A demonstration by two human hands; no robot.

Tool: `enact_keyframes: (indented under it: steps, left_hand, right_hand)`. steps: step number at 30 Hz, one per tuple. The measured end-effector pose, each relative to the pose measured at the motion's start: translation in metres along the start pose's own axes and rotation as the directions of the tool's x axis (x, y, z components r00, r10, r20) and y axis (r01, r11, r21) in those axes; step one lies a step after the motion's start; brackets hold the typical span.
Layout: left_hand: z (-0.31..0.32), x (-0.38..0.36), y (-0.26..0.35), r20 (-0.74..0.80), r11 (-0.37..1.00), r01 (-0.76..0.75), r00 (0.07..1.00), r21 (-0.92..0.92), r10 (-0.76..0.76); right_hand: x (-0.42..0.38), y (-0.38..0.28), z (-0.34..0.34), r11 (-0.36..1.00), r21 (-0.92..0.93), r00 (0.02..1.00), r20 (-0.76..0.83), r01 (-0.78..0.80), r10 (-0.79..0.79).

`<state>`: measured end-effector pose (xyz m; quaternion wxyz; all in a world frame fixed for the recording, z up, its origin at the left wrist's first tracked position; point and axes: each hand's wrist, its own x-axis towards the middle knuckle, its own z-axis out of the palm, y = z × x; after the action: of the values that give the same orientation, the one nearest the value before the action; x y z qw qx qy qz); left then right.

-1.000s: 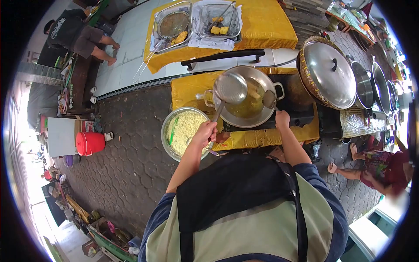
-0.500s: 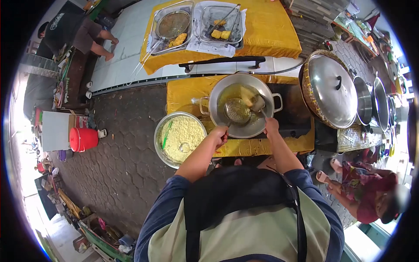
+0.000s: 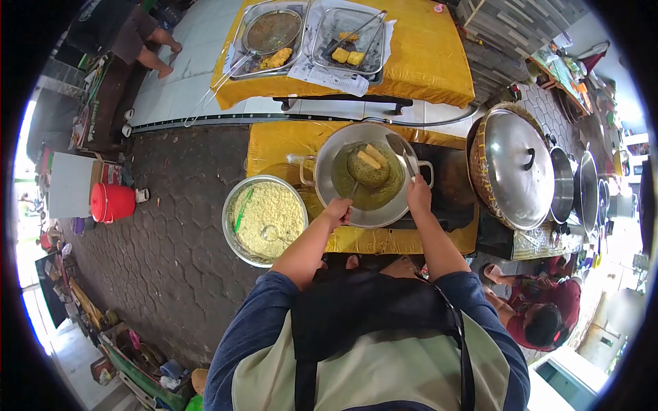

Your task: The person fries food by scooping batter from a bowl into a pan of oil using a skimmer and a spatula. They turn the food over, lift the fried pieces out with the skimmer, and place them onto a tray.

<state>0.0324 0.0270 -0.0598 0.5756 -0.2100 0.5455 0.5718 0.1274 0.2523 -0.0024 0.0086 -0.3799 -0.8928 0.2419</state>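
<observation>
A silver two-handled wok (image 3: 329,152) holds greenish-yellow oil. My left hand (image 3: 338,212) is wrapped round the handle of a round skimmer (image 3: 364,177), whose bowl sits in the oil. Two light-brown fried pieces (image 3: 371,157) lie on the skimmer. Closed round a spatula handle is my right hand (image 3: 419,194), at the wok's right rim. The spatula (image 3: 397,144) has its blade above the upper right of the wok. Left of the wok stands a metal bowl (image 3: 230,229) of pale yellow crumbly food.
Behind, a yellow-covered table (image 3: 428,58) bears two trays with strainer, tongs and fried pieces. A big lidded pot (image 3: 515,171) and more pans stand right. A red bucket (image 3: 113,203) is far left. One person (image 3: 545,312) is lower right; another's legs (image 3: 147,51) show upper left.
The fried pieces now lie on the skimmer. The spatula has risen from the oil to the wok's upper right. The view has shifted somewhat, and the person at lower right has changed posture.
</observation>
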Motion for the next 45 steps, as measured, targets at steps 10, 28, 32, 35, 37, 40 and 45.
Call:
enact_keyframes:
  steps: [10, 28, 32, 35, 37, 40, 45]
  left_hand:
    - [-0.008, -0.030, 0.006, 0.098, 0.997, -0.080, 0.992, -0.007, 0.080]
    - [-0.028, -0.143, 0.006, 0.223, 0.978, -0.202, 0.952, -0.053, 0.209]
    - [-0.035, -0.146, 0.002, 0.243, 0.979, -0.198, 0.948, -0.050, 0.204]
    - [-0.041, -0.151, 0.000, 0.250, 0.980, -0.196, 0.948, -0.025, 0.196]
    - [-0.042, -0.154, -0.001, 0.260, 0.982, -0.181, 0.947, -0.054, 0.189]
    - [-0.043, -0.159, -0.002, 0.236, 0.982, -0.182, 0.953, -0.053, 0.189]
    - [-0.049, -0.159, -0.004, 0.224, 0.984, -0.171, 0.958, -0.040, 0.176]
  right_hand:
    - [-0.030, -0.011, 0.003, 0.983, -0.010, 0.982, 0.034, 0.185, -0.185]
    - [-0.091, -0.038, -0.043, 0.972, 0.129, 0.947, -0.279, 0.199, -0.157]
    - [-0.101, -0.045, -0.046, 0.981, 0.106, 0.973, -0.180, 0.164, -0.143]
    - [-0.107, -0.050, -0.046, 0.979, 0.149, 0.951, -0.297, 0.139, -0.090]
    - [-0.113, -0.053, -0.048, 0.981, 0.149, 0.970, -0.228, 0.124, -0.088]
    - [-0.120, -0.052, -0.045, 0.980, 0.163, 0.965, -0.251, 0.115, -0.071]
    - [-0.130, -0.055, -0.041, 0.976, 0.192, 0.965, -0.256, 0.098, -0.046]
